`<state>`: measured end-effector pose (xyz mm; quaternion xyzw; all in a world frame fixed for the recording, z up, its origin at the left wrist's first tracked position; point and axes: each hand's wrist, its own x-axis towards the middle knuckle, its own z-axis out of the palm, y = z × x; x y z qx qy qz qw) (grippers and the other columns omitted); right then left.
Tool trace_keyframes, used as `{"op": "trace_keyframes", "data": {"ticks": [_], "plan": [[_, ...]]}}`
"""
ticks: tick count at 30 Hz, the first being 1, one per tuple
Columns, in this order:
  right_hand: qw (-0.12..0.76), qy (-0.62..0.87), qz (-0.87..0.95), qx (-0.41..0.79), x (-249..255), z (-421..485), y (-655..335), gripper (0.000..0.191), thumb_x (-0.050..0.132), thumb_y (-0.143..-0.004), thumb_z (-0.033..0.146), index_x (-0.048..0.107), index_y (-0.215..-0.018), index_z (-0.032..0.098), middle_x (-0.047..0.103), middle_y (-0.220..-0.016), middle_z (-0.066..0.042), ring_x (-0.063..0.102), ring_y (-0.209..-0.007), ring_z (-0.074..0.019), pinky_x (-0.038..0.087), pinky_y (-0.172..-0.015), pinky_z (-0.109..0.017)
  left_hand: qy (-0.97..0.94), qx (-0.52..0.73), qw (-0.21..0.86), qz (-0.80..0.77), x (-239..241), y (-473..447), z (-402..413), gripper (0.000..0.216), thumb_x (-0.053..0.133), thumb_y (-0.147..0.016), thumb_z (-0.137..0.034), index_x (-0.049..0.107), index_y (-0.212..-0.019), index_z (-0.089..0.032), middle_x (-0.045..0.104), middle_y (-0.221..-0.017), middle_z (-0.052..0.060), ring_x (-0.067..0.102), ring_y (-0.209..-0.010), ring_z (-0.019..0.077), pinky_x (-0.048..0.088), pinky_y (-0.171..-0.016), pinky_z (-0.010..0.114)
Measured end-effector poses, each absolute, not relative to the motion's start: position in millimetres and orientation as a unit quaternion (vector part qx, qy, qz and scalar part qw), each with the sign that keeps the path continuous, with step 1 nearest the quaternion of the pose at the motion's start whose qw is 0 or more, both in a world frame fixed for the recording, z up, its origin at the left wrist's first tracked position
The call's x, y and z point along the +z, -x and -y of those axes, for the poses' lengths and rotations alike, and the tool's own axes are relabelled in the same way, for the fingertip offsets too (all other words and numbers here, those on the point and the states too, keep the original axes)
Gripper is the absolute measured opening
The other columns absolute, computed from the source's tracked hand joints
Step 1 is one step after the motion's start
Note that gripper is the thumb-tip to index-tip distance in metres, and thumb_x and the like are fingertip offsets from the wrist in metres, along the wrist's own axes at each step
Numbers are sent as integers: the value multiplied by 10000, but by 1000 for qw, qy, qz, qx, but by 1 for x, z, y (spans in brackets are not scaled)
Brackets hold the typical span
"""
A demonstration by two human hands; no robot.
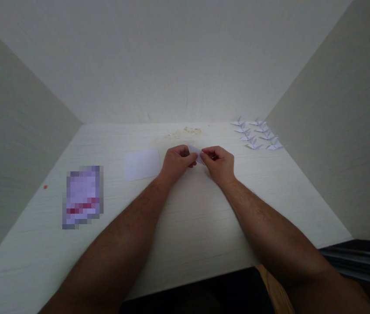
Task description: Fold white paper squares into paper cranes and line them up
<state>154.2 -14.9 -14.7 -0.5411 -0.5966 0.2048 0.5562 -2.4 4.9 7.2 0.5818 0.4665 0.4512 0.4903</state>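
A small folded piece of white paper (193,149) is held between my two hands over the middle of the table. My left hand (179,161) pinches its left side between thumb and fingers. On the other side, the fingertips of my right hand (218,162) are closed on the paper's right edge. The fingers hide part of the paper, so its exact folded shape cannot be made out. Left of my left hand lies a flat stack or sheet of white paper (142,164). Several folded white paper cranes (253,144) stand in two rows at the far right.
A blurred-out purple packet (82,196) lies on the left of the white table (204,235). Beyond it sits a tiny orange bit (45,187). Walls enclose the back and sides. Worn brownish marks (190,131) show near the back wall (178,65).
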Motion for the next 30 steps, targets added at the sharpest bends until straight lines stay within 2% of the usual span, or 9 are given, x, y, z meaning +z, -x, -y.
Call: {"op": "trace_keyframes", "data": {"ticks": [12, 17, 21, 26, 30], "plan": [[563, 509, 637, 136, -22, 10, -156, 86, 701, -816, 255, 778, -849, 234, 747, -796, -18, 643, -677, -141, 537, -662, -306, -568, 426, 481, -515, 7, 0, -5, 208, 719, -735, -294, 608, -631, -153, 704, -612, 52, 639, -527, 134, 483, -517, 237], [566, 501, 643, 124, -20, 11, -155, 48, 709, -809, 247, 753, -818, 231, 718, -770, -11, 612, -658, -135, 513, -630, -296, -588, 429, 451, -517, 5, 1, -6, 217, 711, -734, -320, 628, -628, -149, 631, -560, 4, 523, -482, 94, 390, -489, 227], [554, 522, 626, 168, -15, 13, -152, 66, 726, -774, 265, 700, -746, 211, 675, -716, 4, 564, -620, -119, 480, -599, -280, -614, 432, 421, -508, 0, 4, -9, 242, 715, -725, -354, 640, -626, -146, 557, -546, -31, 445, -513, 81, 319, -503, 229], [527, 547, 588, 278, -9, 14, -152, 110, 724, -752, 292, 679, -741, 192, 631, -633, 27, 511, -555, -98, 428, -544, -256, -637, 420, 422, -490, -1, 5, -10, 228, 704, -724, -354, 668, -659, -138, 582, -599, -24, 472, -571, 92, 354, -567, 243], [526, 550, 587, 276, -10, 13, -152, 106, 705, -765, 293, 690, -739, 190, 627, -618, 24, 518, -557, -104, 418, -545, -262, -629, 414, 445, -485, 5, 5, -7, 259, 701, -727, -372, 629, -617, -149, 540, -548, -34, 439, -530, 86, 324, -524, 231]]}}
